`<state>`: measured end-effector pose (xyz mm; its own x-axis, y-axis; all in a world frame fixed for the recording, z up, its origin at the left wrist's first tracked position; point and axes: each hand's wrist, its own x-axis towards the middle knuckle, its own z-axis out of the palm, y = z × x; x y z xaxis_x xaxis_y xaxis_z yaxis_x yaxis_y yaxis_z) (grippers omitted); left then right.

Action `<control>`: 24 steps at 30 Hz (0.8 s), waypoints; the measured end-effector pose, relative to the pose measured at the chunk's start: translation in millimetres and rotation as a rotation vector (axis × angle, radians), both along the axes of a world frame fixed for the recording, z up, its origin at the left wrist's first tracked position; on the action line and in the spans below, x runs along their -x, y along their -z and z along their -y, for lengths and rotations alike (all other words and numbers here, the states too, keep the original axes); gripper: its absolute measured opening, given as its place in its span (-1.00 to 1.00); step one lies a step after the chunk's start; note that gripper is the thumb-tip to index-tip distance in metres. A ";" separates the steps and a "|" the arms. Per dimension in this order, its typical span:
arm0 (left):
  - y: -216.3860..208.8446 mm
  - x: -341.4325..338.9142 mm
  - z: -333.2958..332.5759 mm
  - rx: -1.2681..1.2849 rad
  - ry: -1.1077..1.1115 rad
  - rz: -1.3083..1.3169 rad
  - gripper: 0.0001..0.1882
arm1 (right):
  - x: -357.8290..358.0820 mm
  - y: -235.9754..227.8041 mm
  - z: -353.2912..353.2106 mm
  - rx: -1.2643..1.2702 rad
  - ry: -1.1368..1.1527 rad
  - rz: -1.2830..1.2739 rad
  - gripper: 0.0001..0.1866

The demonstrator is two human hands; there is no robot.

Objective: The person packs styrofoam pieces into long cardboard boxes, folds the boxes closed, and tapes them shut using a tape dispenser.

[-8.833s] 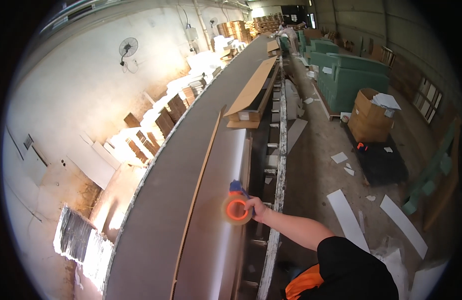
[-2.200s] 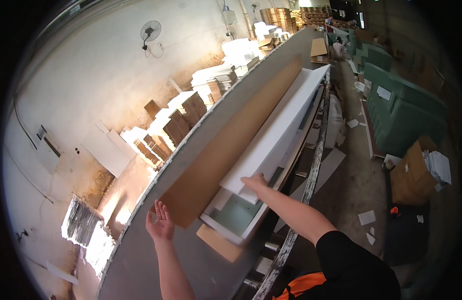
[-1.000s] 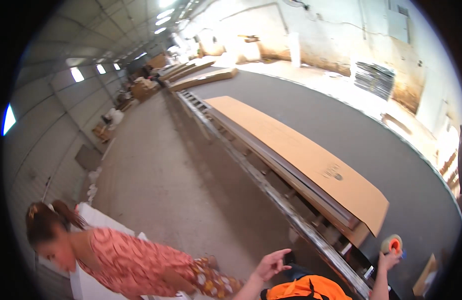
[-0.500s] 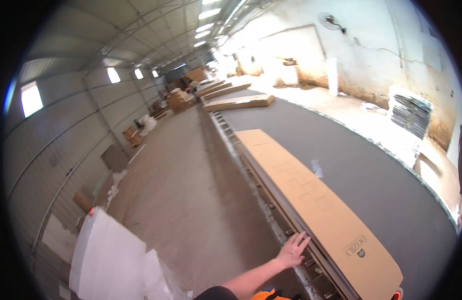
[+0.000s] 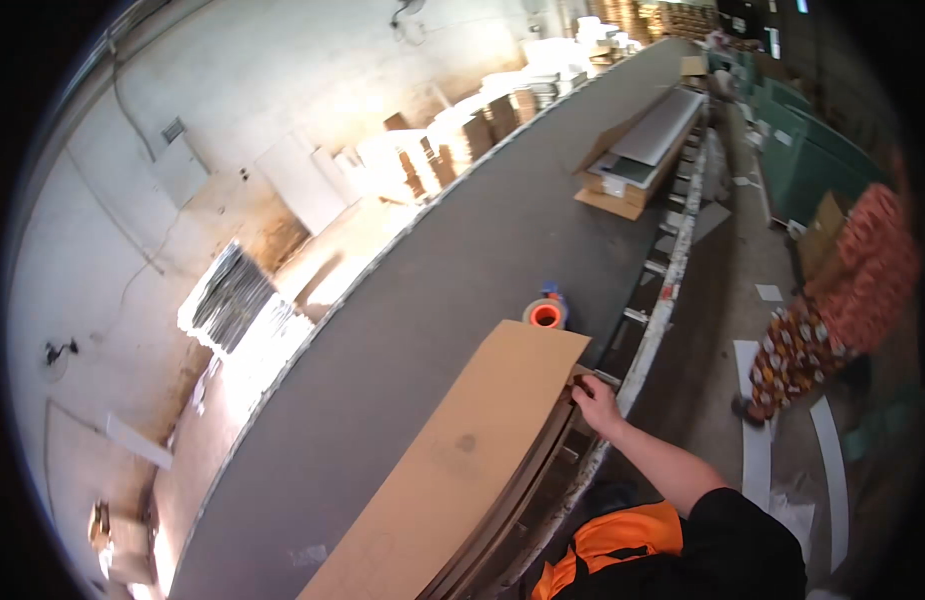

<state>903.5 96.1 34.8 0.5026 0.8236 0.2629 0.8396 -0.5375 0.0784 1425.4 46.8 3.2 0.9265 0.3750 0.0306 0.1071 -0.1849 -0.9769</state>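
A long brown cardboard carton (image 5: pixel 473 445), flap (image 5: pixel 423 475) lowered but seemingly untaped, is laid along the wide grey conveyor belt's (image 5: pixel 383 330) right edge. It is touched by the right hand (image 5: pixel 597 404), fingers curled, any pinch unclear.

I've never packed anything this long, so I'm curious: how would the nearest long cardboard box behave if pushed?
The nearest long cardboard box would probably not tip or roll, since it lies low and flat on the grey surface. Its top panel might flex, being long and thin-looking. Its weight is hard to judge, as any contents are hidden.
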 end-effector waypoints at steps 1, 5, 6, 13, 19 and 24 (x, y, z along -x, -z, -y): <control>8.6 4.3 21.3 0.013 0.037 0.055 -0.71 | -2.4 20.1 25.2 0.020 0.121 -0.003 -0.64; 27.8 43.3 22.9 -0.014 0.126 0.154 -0.70 | -28.8 36.3 33.1 0.142 0.316 -0.036 -0.65; 25.7 46.0 23.2 -0.002 0.110 0.150 -0.68 | -37.0 33.0 32.5 0.151 0.291 -0.077 -0.68; 6.9 54.2 21.2 0.254 -0.232 -0.038 -0.67 | -92.0 11.4 -10.8 -0.047 -0.009 -0.553 -0.31; 20.9 42.1 8.6 0.241 -0.479 -0.315 -0.64 | -99.3 24.8 -77.1 0.610 0.078 -0.299 0.03; 194.5 168.8 -41.9 -0.186 -0.366 -0.090 -0.66 | -100.8 -0.7 -81.3 0.556 0.047 -0.356 -0.05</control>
